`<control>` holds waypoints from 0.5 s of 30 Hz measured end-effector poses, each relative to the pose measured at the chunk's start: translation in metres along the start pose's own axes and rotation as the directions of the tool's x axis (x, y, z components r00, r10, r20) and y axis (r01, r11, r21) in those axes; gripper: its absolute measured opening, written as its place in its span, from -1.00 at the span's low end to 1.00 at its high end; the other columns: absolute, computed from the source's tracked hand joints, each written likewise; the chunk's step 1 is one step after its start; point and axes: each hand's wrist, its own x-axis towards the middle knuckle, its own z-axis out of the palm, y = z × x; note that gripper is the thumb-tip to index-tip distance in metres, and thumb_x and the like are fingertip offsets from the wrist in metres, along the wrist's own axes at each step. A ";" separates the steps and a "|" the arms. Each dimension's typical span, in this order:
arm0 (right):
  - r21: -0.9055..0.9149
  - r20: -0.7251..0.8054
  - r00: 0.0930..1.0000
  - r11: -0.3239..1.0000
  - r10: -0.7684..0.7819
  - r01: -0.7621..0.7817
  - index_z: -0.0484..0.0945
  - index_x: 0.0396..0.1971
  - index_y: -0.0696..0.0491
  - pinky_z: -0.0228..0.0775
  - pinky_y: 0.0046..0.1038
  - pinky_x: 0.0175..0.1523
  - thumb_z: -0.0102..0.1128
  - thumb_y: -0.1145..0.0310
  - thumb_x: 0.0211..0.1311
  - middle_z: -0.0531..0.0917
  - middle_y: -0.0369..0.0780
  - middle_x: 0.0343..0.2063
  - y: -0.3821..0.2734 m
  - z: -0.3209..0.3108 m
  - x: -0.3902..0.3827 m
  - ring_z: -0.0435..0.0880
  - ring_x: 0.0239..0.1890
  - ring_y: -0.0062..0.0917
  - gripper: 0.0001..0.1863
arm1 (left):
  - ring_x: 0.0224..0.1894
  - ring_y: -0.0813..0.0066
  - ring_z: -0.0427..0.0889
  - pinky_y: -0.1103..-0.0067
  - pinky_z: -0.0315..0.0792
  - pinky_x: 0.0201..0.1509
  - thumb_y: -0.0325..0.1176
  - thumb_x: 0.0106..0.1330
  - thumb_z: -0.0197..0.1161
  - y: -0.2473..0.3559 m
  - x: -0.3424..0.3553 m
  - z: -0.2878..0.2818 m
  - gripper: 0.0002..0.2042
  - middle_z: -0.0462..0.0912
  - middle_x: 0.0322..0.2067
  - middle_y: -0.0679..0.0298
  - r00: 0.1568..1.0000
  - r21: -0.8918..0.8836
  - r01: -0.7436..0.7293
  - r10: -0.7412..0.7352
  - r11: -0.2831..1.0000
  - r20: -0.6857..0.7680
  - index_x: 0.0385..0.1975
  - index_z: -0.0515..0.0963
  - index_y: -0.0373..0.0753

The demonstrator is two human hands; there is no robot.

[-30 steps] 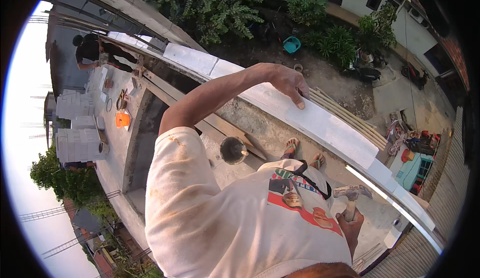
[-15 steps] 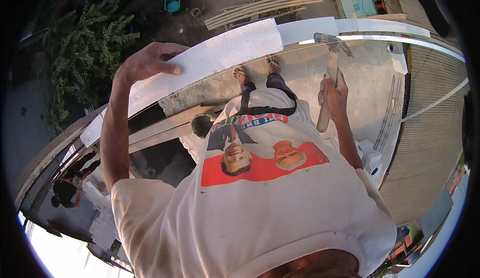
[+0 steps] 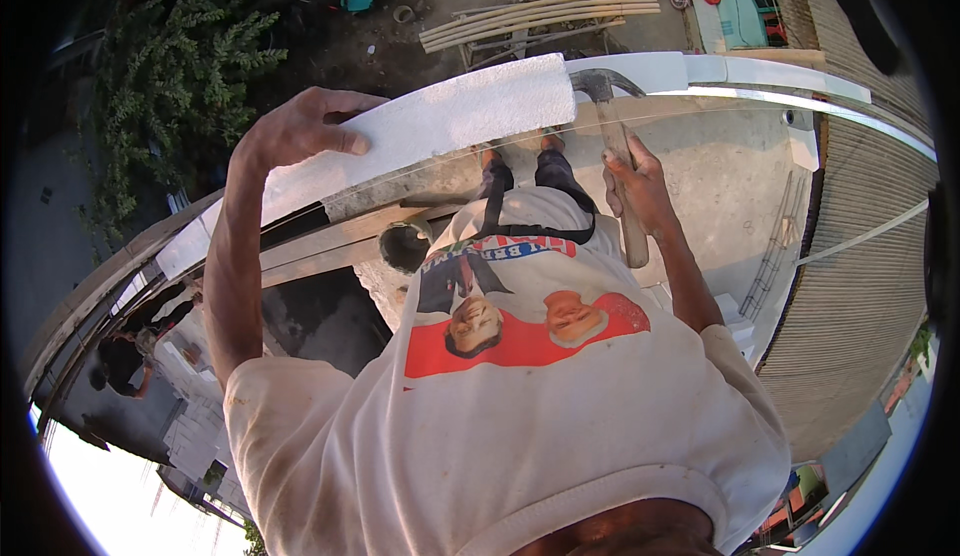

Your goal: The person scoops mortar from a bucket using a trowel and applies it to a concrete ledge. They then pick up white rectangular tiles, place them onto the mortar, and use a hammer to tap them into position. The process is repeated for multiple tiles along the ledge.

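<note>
A long white block (image 3: 470,106) with a rough, grainy surface lies along the top of the wall in front of me. My left hand (image 3: 305,134) grips its left part, thumb on the near side and fingers over the far side. In my right hand (image 3: 645,186) is a claw hammer (image 3: 613,136) with a wooden handle, held upright with its head by the block's right end. Whether the head touches the block I cannot tell. Farther right along the wall, more white blocks (image 3: 650,73) continue the row. A thin string runs along the near side of the blocks.
Left of my legs, wooden planks (image 3: 335,244) cross a dark opening (image 3: 330,321), with a dark bucket (image 3: 404,246) beside them. A corrugated roof (image 3: 850,286) borders the right. Bamboo poles (image 3: 560,18) lie beyond the wall. Another person (image 3: 122,364) bends at lower left.
My right hand has swung the hammer leftward, bringing its head beside the block's right end. My left hand keeps its hold on the block. The whole view has shifted slightly.
</note>
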 end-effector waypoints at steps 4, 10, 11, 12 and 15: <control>-0.009 -0.010 1.000 1.000 -0.015 0.015 0.47 0.13 0.05 0.26 -0.56 -0.67 0.20 0.24 0.55 0.50 -0.34 -0.54 0.005 0.000 0.004 0.43 -0.74 -0.66 -0.69 | 0.08 0.13 0.75 0.29 0.52 0.30 0.06 -0.10 0.62 0.002 0.000 0.000 -0.14 0.79 0.05 0.06 1.000 -0.007 -0.005 0.005 1.000 -0.003 0.30 0.62 -0.18; -0.008 -0.014 1.000 1.000 0.012 -0.012 0.49 0.05 0.03 0.25 -0.56 -0.67 0.18 0.25 0.56 0.51 -0.34 -0.55 0.003 0.000 0.005 0.42 -0.75 -0.66 -0.76 | 0.08 0.13 0.74 0.28 0.52 0.29 0.03 -0.08 0.61 -0.002 0.000 0.000 -0.16 0.79 0.06 0.06 0.999 -0.032 -0.032 0.032 0.999 0.011 0.30 0.62 -0.17; 0.036 -0.026 1.000 0.999 0.012 -0.012 0.49 0.06 0.03 0.25 -0.56 -0.67 0.17 0.25 0.56 0.51 -0.34 -0.56 0.004 0.001 0.006 0.42 -0.76 -0.67 -0.76 | 0.07 0.14 0.74 0.28 0.52 0.29 0.02 -0.08 0.61 -0.001 0.000 0.001 -0.17 0.79 0.06 0.06 0.999 -0.025 -0.037 0.037 0.999 0.007 0.30 0.63 -0.17; -0.011 -0.006 1.000 1.000 0.028 -0.028 0.49 0.03 0.03 0.25 -0.56 -0.67 0.16 0.25 0.57 0.51 -0.34 -0.56 0.000 0.000 0.006 0.42 -0.76 -0.67 -0.78 | 0.07 0.14 0.75 0.28 0.52 0.29 0.00 -0.07 0.61 -0.001 0.000 0.000 -0.18 0.79 0.06 0.07 0.999 -0.016 -0.041 0.041 0.999 0.004 0.30 0.63 -0.17; -0.063 0.022 0.999 0.997 0.046 -0.045 0.49 0.01 0.02 0.24 -0.56 -0.67 0.14 0.24 0.58 0.49 -0.34 -0.57 -0.007 -0.003 0.005 0.41 -0.76 -0.67 -0.80 | 0.07 0.15 0.74 0.29 0.52 0.29 -0.05 -0.06 0.59 -0.002 -0.001 -0.001 -0.21 0.79 0.07 0.08 0.999 -0.005 -0.050 0.050 0.999 0.001 0.30 0.63 -0.16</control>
